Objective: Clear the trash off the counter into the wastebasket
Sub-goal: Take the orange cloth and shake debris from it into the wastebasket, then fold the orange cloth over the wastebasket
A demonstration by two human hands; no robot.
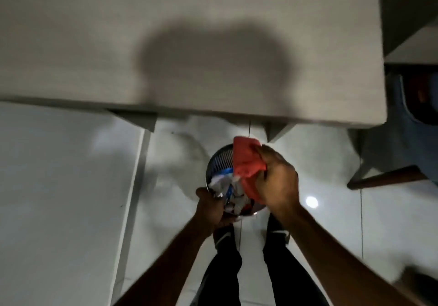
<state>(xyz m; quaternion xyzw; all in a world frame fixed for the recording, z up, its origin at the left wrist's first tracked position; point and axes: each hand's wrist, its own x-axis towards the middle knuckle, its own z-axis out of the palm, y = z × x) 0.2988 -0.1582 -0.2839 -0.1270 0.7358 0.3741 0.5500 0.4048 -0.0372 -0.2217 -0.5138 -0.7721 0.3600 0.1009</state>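
While the left hand [211,207] grips the wastebasket [216,161] rim, the right hand [276,178] holds a red wrapper [246,163] over it; crumpled paper [225,184] fills the wastebasket.

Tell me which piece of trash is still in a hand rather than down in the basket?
The red wrapper, gripped by the right hand over the wastebasket. The white and blue scraps already lie inside.

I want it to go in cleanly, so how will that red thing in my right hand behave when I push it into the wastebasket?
The red piece looks thin and floppy, folding over the right hand. Probably light. It may spring up over the full wastebasket.
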